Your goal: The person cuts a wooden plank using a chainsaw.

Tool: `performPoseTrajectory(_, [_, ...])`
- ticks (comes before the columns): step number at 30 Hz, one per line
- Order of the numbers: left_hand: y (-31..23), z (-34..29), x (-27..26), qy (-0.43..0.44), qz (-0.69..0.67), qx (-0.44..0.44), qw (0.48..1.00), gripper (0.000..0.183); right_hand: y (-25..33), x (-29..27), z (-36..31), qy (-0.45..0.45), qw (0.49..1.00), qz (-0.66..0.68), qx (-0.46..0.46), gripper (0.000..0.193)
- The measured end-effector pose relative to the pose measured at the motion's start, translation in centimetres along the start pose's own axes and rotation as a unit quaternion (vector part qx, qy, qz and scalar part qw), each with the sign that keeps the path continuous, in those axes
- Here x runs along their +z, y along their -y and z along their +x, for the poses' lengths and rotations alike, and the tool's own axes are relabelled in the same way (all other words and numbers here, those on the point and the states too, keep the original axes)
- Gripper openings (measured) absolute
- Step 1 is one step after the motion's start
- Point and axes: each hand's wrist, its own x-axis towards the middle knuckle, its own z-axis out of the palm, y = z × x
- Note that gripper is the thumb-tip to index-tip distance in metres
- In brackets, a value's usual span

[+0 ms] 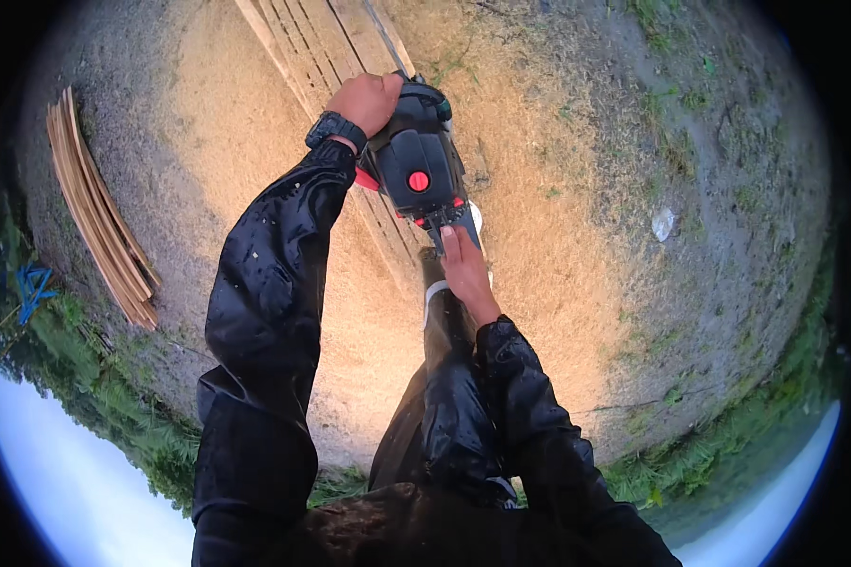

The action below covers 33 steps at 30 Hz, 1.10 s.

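Both of my hands hold a black chainsaw (416, 151) with red parts. My left hand (367, 102), a dark watch at its wrist, is closed round the front handle. Behind the motor body, my right hand (467, 269) grips the rear handle, its thumb lying on top; the fingers underneath are mostly hidden. The guide bar (385, 33) points away from me, along the right side of long sawn wood planks (303, 42). One of my legs (449, 354), in dark wet trousers, is right behind the saw.
Pale sawdust (548, 189) covers the ground around the planks. A stack of long boards (99, 213) lies at the left, with a blue object (34, 291) beyond it. On the right is a crumpled whitish scrap (664, 224). Green plants (132, 430) border the ground.
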Motion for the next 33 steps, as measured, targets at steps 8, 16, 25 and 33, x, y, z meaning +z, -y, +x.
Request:
performPoseTrajectory(8, [0.6, 1.3, -0.7, 0.024, 0.006, -0.012, 1.000, 0.019, 1.1, 0.1, 1.0, 0.004, 1.000, 0.001, 0.012, 0.051])
performPoseTrajectory(16, [4.2, 3.6, -0.9, 0.013, -0.022, -0.053, 0.998, 0.019, 4.2, 1.0, 3.0, 0.000, 1.000, -0.019, 0.015, 0.052])
performPoseTrajectory(25, [3.7, 4.7, -3.0, 0.025, -0.001, -0.023, 0.999, 0.021, 5.4, 1.2, 4.0, -0.008, 1.000, -0.010, -0.010, 0.050])
performPoseTrajectory(33, [5.9, 6.8, -4.3, 0.017, -0.041, -0.047, 0.998, 0.024, 8.0, 1.8, 6.1, 0.002, 1.000, 0.018, -0.006, 0.049])
